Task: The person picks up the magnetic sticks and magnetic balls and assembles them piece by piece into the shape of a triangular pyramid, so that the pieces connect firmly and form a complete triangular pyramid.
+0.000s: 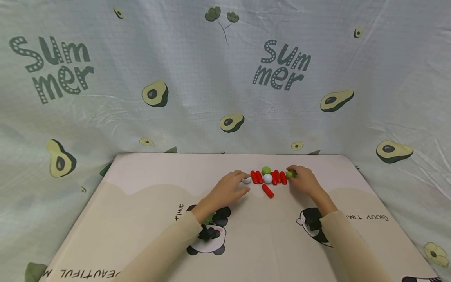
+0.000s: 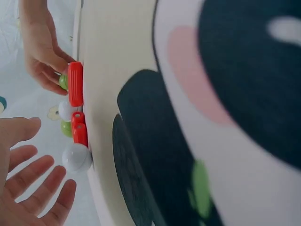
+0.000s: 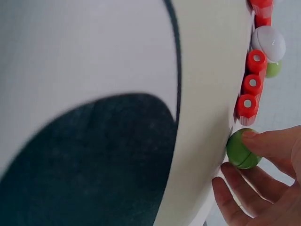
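Note:
My right hand holds a green ball between thumb and fingers at the right end of a row on the table. Beside that ball lie several red cylinders, then a white ball with another green ball behind it, then two more red cylinders. At the row's left end sits a white ball. My left hand is beside it, fingers spread and relaxed, gripping nothing. One red cylinder lies tilted in front of the row.
The table has a pale cover printed with panda figures and lettering. Its back edge runs just behind the row. A hanging cloth with avocado prints and lettering stands behind and at both sides.

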